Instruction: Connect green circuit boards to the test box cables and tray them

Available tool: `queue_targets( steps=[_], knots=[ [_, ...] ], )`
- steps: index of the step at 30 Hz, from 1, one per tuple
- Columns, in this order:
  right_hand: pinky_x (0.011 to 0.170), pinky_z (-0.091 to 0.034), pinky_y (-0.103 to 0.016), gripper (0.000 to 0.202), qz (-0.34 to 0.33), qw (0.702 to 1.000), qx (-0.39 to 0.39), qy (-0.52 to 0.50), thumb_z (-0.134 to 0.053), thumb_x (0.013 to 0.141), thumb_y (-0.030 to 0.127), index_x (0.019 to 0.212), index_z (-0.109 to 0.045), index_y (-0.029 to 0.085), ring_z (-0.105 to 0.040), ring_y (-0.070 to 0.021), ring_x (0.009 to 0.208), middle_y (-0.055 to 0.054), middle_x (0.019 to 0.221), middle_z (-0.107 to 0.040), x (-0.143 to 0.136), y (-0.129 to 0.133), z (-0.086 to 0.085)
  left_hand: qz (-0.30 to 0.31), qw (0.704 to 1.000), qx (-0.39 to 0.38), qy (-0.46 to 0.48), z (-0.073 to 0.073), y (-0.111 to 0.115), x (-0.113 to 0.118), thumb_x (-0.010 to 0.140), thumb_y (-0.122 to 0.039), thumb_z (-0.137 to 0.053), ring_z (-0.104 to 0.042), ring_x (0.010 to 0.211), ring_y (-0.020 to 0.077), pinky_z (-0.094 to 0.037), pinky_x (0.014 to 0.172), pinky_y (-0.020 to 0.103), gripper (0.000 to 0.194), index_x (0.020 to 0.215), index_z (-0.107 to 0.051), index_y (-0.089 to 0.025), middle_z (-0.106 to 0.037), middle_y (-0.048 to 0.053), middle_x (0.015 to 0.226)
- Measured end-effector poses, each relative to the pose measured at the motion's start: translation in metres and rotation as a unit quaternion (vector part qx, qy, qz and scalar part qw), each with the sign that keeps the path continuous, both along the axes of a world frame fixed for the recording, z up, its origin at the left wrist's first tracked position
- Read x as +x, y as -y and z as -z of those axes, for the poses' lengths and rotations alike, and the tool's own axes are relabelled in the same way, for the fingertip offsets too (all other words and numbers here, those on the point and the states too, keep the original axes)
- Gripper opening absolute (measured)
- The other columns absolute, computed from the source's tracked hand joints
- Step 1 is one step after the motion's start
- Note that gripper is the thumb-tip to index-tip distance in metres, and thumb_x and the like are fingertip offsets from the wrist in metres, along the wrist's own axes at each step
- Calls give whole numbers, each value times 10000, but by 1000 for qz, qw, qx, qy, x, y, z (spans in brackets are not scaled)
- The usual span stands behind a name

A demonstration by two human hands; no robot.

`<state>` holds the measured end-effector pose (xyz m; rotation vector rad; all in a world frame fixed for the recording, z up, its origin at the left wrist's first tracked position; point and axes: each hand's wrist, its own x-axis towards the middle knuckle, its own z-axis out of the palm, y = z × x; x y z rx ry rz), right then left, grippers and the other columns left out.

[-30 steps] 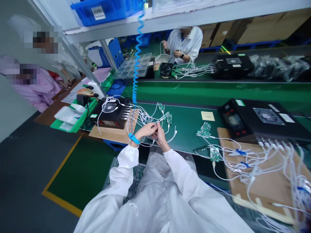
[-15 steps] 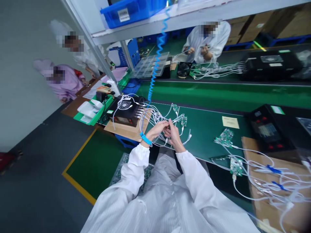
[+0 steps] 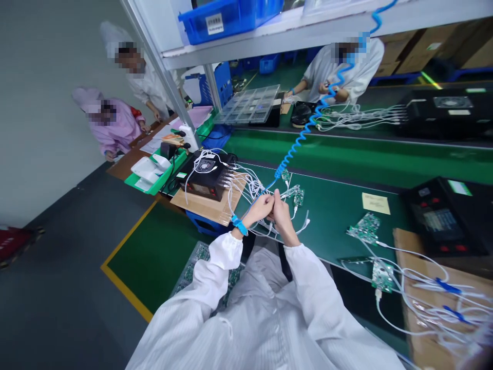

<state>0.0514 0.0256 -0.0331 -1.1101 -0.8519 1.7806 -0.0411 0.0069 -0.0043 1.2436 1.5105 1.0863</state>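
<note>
My left hand (image 3: 261, 206), with a blue wrist strap (image 3: 239, 224) on its wrist, is closed and pressed against my right hand (image 3: 281, 211) over the bench's near edge. My right hand is closed too, its thumb pointing up. Whatever lies between the fingers is hidden. White cables (image 3: 252, 181) run from a black test box (image 3: 204, 177) with a fan to the area around my hands. Just beyond my right hand, a small green circuit board (image 3: 298, 196) lies plugged to a white cable, and another board (image 3: 285, 175) sits farther back.
On the right, circuit boards (image 3: 365, 228) with cables lie near a second black box (image 3: 435, 221) and cardboard (image 3: 408, 246). A yellow note (image 3: 376, 203) is on the bench. A coiled blue cord (image 3: 304, 132) hangs across. Co-workers sit opposite and stand at left; a shelf (image 3: 246, 43) spans overhead.
My hands have drawn tighter together, the left fingers curling in. The coiled blue cord has swung right. The whole view has shifted slightly, and the person opposite has lowered one hand to the bench.
</note>
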Motion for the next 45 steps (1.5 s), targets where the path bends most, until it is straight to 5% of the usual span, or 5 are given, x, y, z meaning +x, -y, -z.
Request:
queue_targets(
  steps=[8,26,32,39,45],
  knots=[
    [360,-314,-230,581,75,997,-20,-7,-722,746,755,635,-512,225,-445,-112,425,50,448,-447,-6,2,-4,-55,998,4,-21,8,-4,11,1000,-281,-465,-498,652,146,-385,648,257,344,682,-545,-176,-559,-7,647],
    [277,-236,-161,596,66,990,-66,-103,-809,752,682,664,-439,223,-321,-48,329,98,420,-352,0,0,-13,-58,991,-41,111,8,-7,17,997,-451,-536,-483,489,103,-425,472,220,378,723,-485,-195,-471,-33,599],
    [283,-189,-165,578,60,972,-82,-211,-611,917,697,649,-425,219,-185,-33,310,113,409,-255,7,-9,-4,-65,990,-25,124,-2,-8,18,1038,-504,-457,-429,483,84,-411,521,200,447,702,-411,-212,-402,-58,566],
    [305,-225,-159,556,125,942,-57,-308,-645,936,619,645,-399,214,-212,-24,333,119,441,-271,21,-27,-6,-15,985,70,-159,-2,8,18,1036,-445,-488,-605,770,179,-464,761,295,338,779,-485,-225,-596,15,761],
    [296,-207,-153,517,148,937,-57,-312,-672,956,531,652,-399,213,-176,-20,333,131,432,-244,24,-45,-7,94,967,18,-237,17,20,20,1066,-383,-407,-598,698,199,-389,672,303,342,798,-547,-223,-613,16,699]
  ],
)
